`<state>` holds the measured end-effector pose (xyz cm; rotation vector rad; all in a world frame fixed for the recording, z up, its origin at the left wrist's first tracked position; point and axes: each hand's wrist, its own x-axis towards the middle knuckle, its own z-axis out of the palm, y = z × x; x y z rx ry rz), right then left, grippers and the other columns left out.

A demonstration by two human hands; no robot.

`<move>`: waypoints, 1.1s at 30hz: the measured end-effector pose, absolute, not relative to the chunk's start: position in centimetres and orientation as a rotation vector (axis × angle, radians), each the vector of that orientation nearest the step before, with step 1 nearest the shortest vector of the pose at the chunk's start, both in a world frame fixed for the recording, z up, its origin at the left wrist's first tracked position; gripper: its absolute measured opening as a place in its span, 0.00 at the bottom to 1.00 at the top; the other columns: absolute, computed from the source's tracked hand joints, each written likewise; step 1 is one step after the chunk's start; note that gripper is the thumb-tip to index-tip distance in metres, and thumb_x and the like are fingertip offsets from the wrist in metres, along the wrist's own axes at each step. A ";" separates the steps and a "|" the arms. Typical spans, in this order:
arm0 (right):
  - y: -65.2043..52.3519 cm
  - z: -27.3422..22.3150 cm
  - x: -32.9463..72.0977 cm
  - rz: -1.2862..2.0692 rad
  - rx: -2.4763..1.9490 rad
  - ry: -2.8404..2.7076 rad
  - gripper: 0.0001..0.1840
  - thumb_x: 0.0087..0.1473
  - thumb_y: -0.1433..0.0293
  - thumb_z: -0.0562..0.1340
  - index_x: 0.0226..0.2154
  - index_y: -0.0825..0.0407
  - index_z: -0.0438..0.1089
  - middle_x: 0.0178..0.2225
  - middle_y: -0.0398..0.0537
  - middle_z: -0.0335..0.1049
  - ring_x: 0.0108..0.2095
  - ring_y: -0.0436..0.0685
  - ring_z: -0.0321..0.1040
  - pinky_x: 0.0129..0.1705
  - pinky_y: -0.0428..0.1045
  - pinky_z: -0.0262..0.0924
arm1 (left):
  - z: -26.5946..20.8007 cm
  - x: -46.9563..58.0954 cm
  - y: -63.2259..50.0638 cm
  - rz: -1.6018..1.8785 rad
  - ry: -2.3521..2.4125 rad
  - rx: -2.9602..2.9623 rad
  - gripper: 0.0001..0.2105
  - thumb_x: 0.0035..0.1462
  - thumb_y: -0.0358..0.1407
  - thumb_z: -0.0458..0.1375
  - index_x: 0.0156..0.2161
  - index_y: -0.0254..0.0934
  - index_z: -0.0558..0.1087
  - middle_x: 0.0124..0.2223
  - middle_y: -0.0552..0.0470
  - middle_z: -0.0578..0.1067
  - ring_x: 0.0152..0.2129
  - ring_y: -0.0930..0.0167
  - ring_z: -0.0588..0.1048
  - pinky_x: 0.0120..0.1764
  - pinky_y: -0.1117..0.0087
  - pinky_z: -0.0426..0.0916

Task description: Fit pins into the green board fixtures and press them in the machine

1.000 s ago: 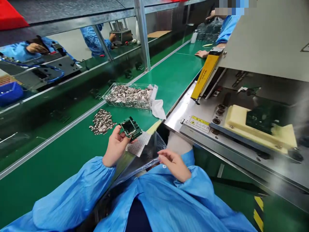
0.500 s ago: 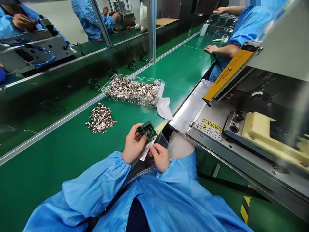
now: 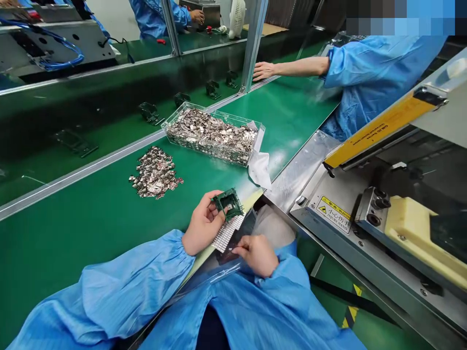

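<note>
My left hand (image 3: 204, 224) is closed around a small dark green plastic frame (image 3: 229, 203) with a square opening, gripped between thumb and fingers. Under the frame, a sheet covered in rows of small silvery-white pieces (image 3: 228, 234) slants down beside my left thumb; how it is held is hidden. My right hand (image 3: 260, 253) is apart from the sheet, to its lower right, with thumb and forefinger pinched. Whatever is at those fingertips is too small to name. Below the hands, clear plastic and a dark flat piece (image 3: 229, 253) lie near my lap.
On the green work surface (image 3: 91, 209) lies a pile of small metal pieces (image 3: 156, 174). Behind it stands a clear tray (image 3: 170, 131) full of similar pieces, with a white cloth (image 3: 260, 169) at its corner. A machine (image 3: 335, 214) stands right. A co-worker's arm (image 3: 299, 67) reaches across the far end.
My right hand has drawn away from the sheet, down and to the right. The co-worker's arm now stretches left across the surface. The whole view has shifted slightly.
</note>
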<state>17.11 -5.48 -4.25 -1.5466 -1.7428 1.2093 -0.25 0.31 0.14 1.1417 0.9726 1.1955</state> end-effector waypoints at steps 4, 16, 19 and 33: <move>-5.1 0.8 17.9 1.073 -1.452 -1.566 0.08 0.59 0.64 0.61 0.34 0.48 0.76 0.27 0.44 0.75 0.26 0.55 0.71 0.29 0.49 0.62 | -0.2 -0.6 0.0 1.171 0.991 1.218 0.21 0.56 0.41 0.62 0.52 0.38 0.66 0.33 0.52 0.73 0.28 0.72 0.74 0.32 0.72 0.73; -2.7 2.4 13.1 0.439 -1.370 -1.538 0.03 0.58 0.70 0.62 0.33 0.50 0.71 0.33 0.47 0.65 0.37 0.58 0.62 0.38 0.53 0.58 | 0.0 -0.7 -0.5 1.138 0.920 1.428 0.16 0.61 0.36 0.55 0.54 0.38 0.63 0.38 0.48 0.75 0.33 0.70 0.76 0.37 0.71 0.71; -2.7 2.6 13.2 0.428 -1.416 -1.547 0.05 0.57 0.69 0.61 0.30 0.50 0.70 0.32 0.47 0.64 0.37 0.59 0.62 0.38 0.53 0.58 | -0.1 -0.7 -0.6 1.124 0.943 1.468 0.15 0.62 0.35 0.54 0.54 0.38 0.64 0.38 0.48 0.75 0.34 0.70 0.76 0.35 0.72 0.71; -4.2 3.2 16.5 0.900 -1.121 -1.491 0.33 0.54 0.67 0.66 0.60 0.45 0.57 0.61 0.52 0.57 0.57 0.62 0.59 0.52 0.55 0.61 | 1.3 -0.6 -1.4 1.046 0.862 1.395 0.18 0.61 0.39 0.55 0.54 0.38 0.62 0.39 0.48 0.74 0.32 0.71 0.75 0.36 0.71 0.73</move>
